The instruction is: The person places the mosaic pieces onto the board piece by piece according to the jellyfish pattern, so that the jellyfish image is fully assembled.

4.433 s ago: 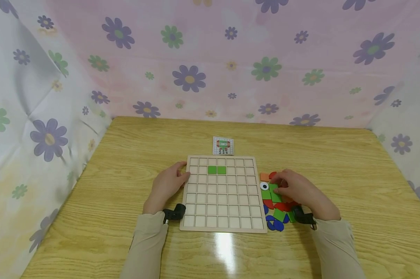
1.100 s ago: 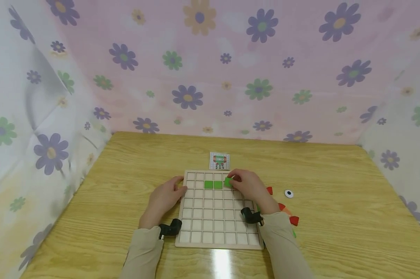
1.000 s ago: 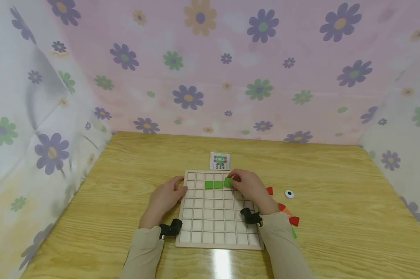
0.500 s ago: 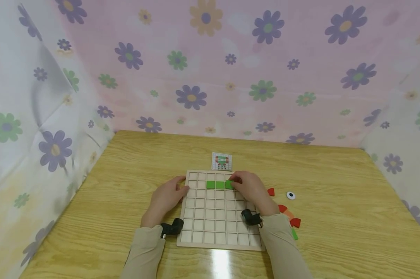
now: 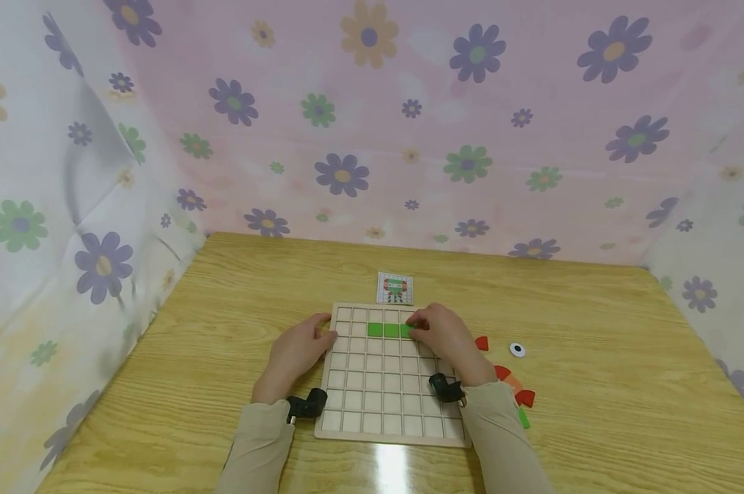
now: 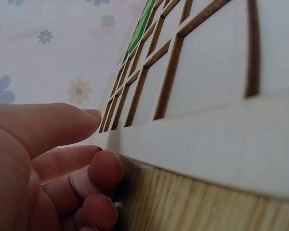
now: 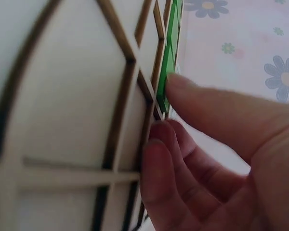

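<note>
A wooden grid board (image 5: 393,439) lies on the table. My left hand (image 5: 294,355) holds its left edge; in the left wrist view the thumb (image 6: 62,122) is at the rim and the other fingers curl beside the edge. My right hand (image 5: 446,336) has thumb and index finger at a green square tile (image 5: 405,331) in the second row from the top. It lies level with two more green tiles (image 5: 383,330) to its left. In the right wrist view the thumb (image 7: 188,91) touches the tile's face, while the other fingers curl low over the grid.
A picture card (image 5: 395,288) with a gridded figure lies behind the board. To the right are red pieces (image 5: 524,398), an orange piece (image 5: 512,384), a green piece (image 5: 524,417) and a round eye piece (image 5: 517,350). The right forearm hides part of this side.
The right hand went from the loose pieces to the board with a green tile. That tile was tilted a second ago and now lies flat in the row. The left hand stayed at the edge.
</note>
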`<state>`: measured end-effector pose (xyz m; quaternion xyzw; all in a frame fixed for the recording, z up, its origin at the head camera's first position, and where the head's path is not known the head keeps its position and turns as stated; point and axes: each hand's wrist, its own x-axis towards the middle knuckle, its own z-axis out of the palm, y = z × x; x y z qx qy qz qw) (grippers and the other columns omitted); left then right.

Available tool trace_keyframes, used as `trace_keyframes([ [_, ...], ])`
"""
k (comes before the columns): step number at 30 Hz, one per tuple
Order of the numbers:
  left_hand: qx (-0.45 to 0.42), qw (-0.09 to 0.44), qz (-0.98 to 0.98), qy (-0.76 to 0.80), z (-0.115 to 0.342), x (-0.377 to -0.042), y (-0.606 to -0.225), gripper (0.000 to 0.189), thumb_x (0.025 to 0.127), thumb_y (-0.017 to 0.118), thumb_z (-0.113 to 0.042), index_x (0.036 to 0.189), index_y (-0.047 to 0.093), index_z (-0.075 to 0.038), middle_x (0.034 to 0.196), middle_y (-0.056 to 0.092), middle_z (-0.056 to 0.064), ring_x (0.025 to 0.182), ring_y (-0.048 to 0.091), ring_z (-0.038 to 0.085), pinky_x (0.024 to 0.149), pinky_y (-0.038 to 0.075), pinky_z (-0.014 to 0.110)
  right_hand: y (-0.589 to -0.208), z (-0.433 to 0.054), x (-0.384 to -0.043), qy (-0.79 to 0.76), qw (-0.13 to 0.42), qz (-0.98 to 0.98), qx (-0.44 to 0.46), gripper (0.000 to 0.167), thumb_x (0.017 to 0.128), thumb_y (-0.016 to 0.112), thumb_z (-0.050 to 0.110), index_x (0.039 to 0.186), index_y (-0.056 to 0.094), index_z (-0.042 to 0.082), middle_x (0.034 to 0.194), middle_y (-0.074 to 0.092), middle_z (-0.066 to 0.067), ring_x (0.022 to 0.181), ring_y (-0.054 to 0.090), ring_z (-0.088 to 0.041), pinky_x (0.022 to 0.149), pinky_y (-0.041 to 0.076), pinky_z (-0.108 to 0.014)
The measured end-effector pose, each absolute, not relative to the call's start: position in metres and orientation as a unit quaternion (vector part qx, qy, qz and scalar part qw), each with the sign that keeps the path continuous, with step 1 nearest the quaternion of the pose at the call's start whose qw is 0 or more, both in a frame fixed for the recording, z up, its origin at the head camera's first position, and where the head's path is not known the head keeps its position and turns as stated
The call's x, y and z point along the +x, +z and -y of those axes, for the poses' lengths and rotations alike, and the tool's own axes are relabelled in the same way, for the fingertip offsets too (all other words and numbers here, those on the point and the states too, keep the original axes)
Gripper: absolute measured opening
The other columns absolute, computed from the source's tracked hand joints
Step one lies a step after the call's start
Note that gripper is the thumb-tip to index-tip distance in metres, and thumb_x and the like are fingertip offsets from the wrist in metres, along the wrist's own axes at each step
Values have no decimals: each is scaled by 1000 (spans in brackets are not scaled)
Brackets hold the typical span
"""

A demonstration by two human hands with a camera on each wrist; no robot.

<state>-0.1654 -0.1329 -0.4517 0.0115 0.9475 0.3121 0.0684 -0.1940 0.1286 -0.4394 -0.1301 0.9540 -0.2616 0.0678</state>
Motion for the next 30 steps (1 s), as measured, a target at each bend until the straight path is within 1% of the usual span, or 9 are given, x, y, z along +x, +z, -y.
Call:
trace_keyframes([
  [4, 12, 70, -947, 313, 132, -165, -452, 46, 86, 55, -37, 128, 49, -21, 63, 52, -7, 53, 47, 12, 50, 35, 28, -438, -131, -192, -252, 66, -955, -142, 18, 80, 66, 18, 98, 70, 17, 82, 52, 3, 71, 47, -13, 66, 39, -31],
  [12, 12, 67, -948, 312, 132, -165, -450, 46, 86, 55, -38, 128, 49, -20, 63, 51, -7, 52, 46, 12, 49, 34, 28, -438, -132, -194, -254, 64, -954, -148, 17, 81, 65, 18, 97, 67, 15, 78, 53, 4, 71, 47, -13, 66, 39, -31],
  [23, 11, 63, -947, 314, 131, -163, -450, 45, 86, 55, -37, 127, 50, -19, 61, 51, -6, 51, 45, 12, 49, 34, 28, -436, -142, -192, -307, 83, -936, -148, 22, 84, 63, 20, 106, 64, 17, 86, 58, 6, 78, 53, -12, 71, 43, -34],
  [27, 12, 64, -948, 312, 132, -163, -450, 45, 86, 55, -36, 127, 50, -19, 61, 51, -6, 52, 45, 12, 49, 33, 28, -434, -147, -191, -317, 97, -932, -144, 25, 86, 60, 21, 110, 62, 19, 90, 58, 6, 80, 53, -12, 71, 43, -34],
  [30, 11, 65, -947, 314, 133, -163, -450, 45, 86, 55, -37, 127, 50, -19, 61, 51, -6, 52, 45, 12, 49, 34, 28, -430, -150, -190, -322, 96, -931, -143, 26, 87, 58, 23, 112, 61, 19, 91, 57, 5, 81, 53, -12, 70, 43, -33],
])
